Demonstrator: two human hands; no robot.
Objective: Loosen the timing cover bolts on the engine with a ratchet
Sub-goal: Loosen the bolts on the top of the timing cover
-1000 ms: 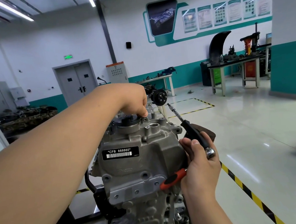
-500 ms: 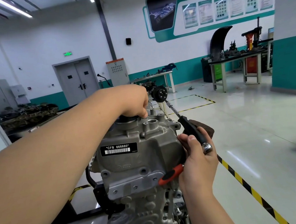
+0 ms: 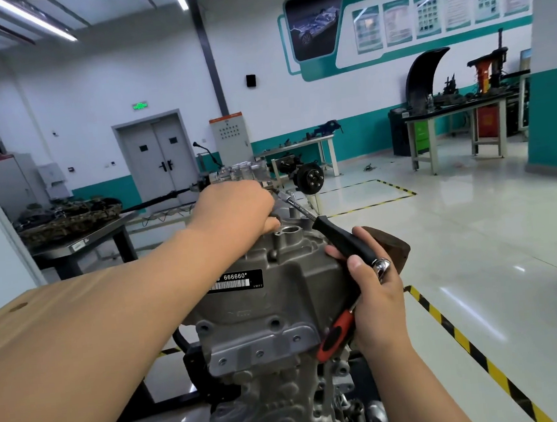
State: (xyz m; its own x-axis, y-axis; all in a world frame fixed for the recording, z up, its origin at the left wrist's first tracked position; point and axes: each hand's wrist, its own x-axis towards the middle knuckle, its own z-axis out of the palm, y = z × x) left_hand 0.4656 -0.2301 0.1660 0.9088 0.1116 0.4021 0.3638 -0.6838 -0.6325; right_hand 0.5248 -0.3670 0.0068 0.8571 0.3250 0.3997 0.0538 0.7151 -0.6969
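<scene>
The grey engine [image 3: 280,312] with its cast cover and a black barcode label stands in the middle of the head view. My left hand [image 3: 239,211] lies on the engine's top with curled fingers, over the head of the ratchet [image 3: 341,242]; its fingertips are hidden. The ratchet's metal shaft runs from under that hand down to a black handle. My right hand [image 3: 378,303] grips this handle at the engine's right side. The same hand also holds a red-handled tool [image 3: 337,336] against the palm.
A yellow-black floor stripe [image 3: 459,339] runs along the right of the engine stand. A table with engine parts [image 3: 67,221] is at the left. Workbenches [image 3: 458,115] line the far wall, and an axle assembly [image 3: 309,177] stands behind the engine.
The ratchet's head end has shifted left and now sits under my left hand. My right hand has followed with the handle. The engine has not moved.
</scene>
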